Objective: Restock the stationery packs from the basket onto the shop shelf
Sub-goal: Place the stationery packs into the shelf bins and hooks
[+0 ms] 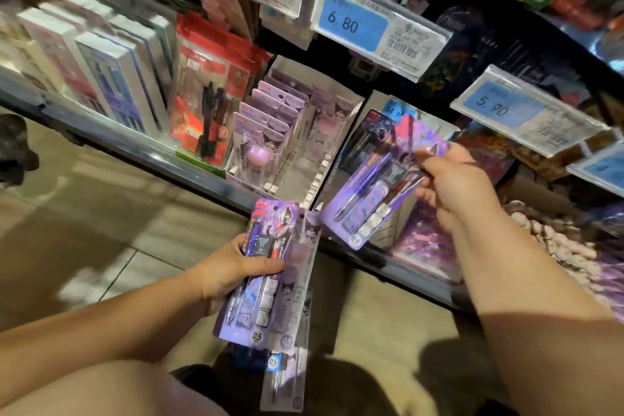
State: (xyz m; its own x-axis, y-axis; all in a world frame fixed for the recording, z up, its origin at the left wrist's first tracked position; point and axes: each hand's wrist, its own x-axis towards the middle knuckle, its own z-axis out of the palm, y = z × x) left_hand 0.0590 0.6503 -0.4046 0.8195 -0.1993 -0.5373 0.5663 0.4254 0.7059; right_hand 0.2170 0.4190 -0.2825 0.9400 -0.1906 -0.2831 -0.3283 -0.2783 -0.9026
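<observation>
Stationery packs (pixel 266 280), held lots and shelf stock.
Upper left, on shelf (pixel 135 142): white boxed sets (pixel 111 78), upright; just beside them, red pack (pixel 206 94).
Centre: lilac packs (pixel 266 125), upright in card tray (pixel 236 172).
Lower centre, below shelf edge: purple stack, gripped in left hand (pixel 233 267), thumb across the front.
Right of centre: single purple pack (pixel 371 189), tilted, pinched near its top by right hand (pixel 452 179), in front of shelf.
Upper right: price tags marked 6.80 (pixel 354 24) and 5.90 (pixel 496 108).
</observation>
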